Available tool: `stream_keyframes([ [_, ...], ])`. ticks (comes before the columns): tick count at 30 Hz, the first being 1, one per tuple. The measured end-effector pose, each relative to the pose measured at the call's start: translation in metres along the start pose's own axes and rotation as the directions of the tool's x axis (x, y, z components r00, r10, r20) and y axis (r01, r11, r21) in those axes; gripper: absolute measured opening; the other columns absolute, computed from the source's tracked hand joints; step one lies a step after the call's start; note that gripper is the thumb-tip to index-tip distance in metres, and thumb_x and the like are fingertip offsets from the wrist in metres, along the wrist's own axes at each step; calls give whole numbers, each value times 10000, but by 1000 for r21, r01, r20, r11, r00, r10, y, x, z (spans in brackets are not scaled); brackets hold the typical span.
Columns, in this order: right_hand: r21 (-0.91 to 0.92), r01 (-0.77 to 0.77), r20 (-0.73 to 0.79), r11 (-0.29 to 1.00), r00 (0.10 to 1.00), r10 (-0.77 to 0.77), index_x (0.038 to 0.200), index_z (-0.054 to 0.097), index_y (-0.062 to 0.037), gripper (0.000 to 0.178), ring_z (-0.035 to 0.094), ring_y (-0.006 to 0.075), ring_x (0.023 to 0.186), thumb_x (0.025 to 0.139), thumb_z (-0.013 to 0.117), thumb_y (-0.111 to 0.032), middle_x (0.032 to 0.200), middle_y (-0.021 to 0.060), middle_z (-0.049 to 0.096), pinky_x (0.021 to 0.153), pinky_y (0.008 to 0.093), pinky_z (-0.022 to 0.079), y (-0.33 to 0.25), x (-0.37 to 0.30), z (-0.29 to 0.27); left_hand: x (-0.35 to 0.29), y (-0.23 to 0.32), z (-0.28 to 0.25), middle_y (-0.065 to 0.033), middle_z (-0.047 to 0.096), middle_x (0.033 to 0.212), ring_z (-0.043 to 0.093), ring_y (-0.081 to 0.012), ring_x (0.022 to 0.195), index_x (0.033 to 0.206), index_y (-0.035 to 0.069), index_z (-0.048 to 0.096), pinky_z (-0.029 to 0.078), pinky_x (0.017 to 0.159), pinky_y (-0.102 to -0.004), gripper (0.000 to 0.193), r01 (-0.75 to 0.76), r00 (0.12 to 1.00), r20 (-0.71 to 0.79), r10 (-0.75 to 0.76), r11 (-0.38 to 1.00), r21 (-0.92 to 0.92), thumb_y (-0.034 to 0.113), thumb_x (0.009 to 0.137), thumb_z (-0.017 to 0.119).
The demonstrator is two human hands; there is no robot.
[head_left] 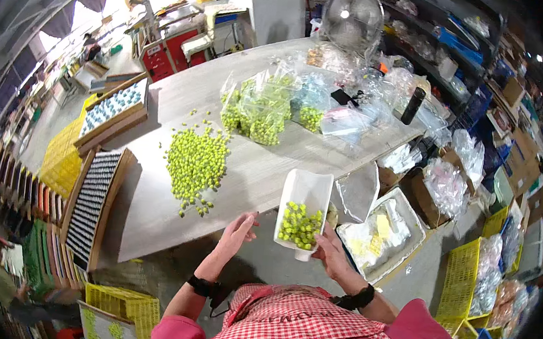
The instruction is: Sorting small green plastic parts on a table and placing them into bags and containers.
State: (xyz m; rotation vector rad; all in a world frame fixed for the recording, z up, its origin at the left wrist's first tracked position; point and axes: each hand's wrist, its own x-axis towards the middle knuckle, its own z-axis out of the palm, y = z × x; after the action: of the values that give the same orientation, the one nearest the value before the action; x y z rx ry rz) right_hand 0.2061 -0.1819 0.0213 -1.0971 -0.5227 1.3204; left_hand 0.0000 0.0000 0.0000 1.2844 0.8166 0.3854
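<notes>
In my right hand [334, 254] is a white plastic tray [307, 185] with a short round stub at its near end. My fingers grip its right side. Small yellow-green round pieces [300, 226] lie bunched in its near half. To the left of the tray, my left hand [237, 233] is in the air by the table's near edge, fingers stretched out and holding nothing. Beyond it, a loose pile of the same green pieces [196, 165] spreads over the grey table [250, 184].
Clear plastic bags of green pieces [257, 112] stand farther back, near a fan [352, 19] and a black bottle [413, 106]. Wooden trays with rows of small parts [93, 201] line the left edge. A white bin [401, 247] and yellow crates [459, 279] are at right.
</notes>
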Motion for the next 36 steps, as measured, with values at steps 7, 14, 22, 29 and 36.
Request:
stream_keyframes([
  [7, -39, 176, -344, 984, 922, -179, 1421, 215, -92, 554, 594, 156, 961, 920, 438, -172, 1204, 74, 533, 699, 282, 527, -10, -58, -77, 154, 104, 30, -27, 587, 966, 541, -81, 654, 1227, 82, 488, 457, 560, -238, 358, -284, 958, 74, 276, 889, 359, 279, 929, 467],
  [14, -127, 267, -744, 955, 612, -270, 1413, 222, -67, 623, 541, 189, 1043, 900, 513, -266, 1258, 111, 472, 704, 309, 528, 7, -83, -107, 420, 143, 48, -214, 635, 926, 615, -369, 822, 1261, 135, 448, 468, 711, -455, 397, -362, 898, 96, 428, 599, 714, 271, 888, 462],
  [22, -82, 360, -912, 930, 350, -216, 1406, 248, -84, 604, 553, 202, 1001, 896, 504, -281, 1212, 99, 497, 734, 362, 511, -8, -79, -73, 554, 94, 64, -190, 626, 1022, 592, -382, 958, 1171, 138, 553, 480, 805, -483, 411, -404, 790, 218, 573, 220, 888, 366, 841, 460],
  [29, -81, 338, -955, 938, 245, -171, 1391, 276, -84, 554, 570, 208, 1025, 904, 474, -256, 1215, 103, 515, 768, 373, 522, -12, -79, -48, 528, 119, 145, -228, 610, 973, 593, -390, 928, 984, -24, 583, 495, 808, -454, 272, -60, 933, -89, 349, 393, 917, 103, 747, 543],
  [36, -40, 287, -918, 957, 367, -148, 1379, 299, -67, 537, 568, 195, 1019, 906, 477, -249, 1203, 88, 523, 758, 350, 521, -28, -75, -57, 532, 138, 124, -227, 569, 1117, 525, -374, 1064, 1138, -58, 523, 405, 936, -412, 471, -268, 859, -42, 510, 519, 812, 21, 674, 545],
])
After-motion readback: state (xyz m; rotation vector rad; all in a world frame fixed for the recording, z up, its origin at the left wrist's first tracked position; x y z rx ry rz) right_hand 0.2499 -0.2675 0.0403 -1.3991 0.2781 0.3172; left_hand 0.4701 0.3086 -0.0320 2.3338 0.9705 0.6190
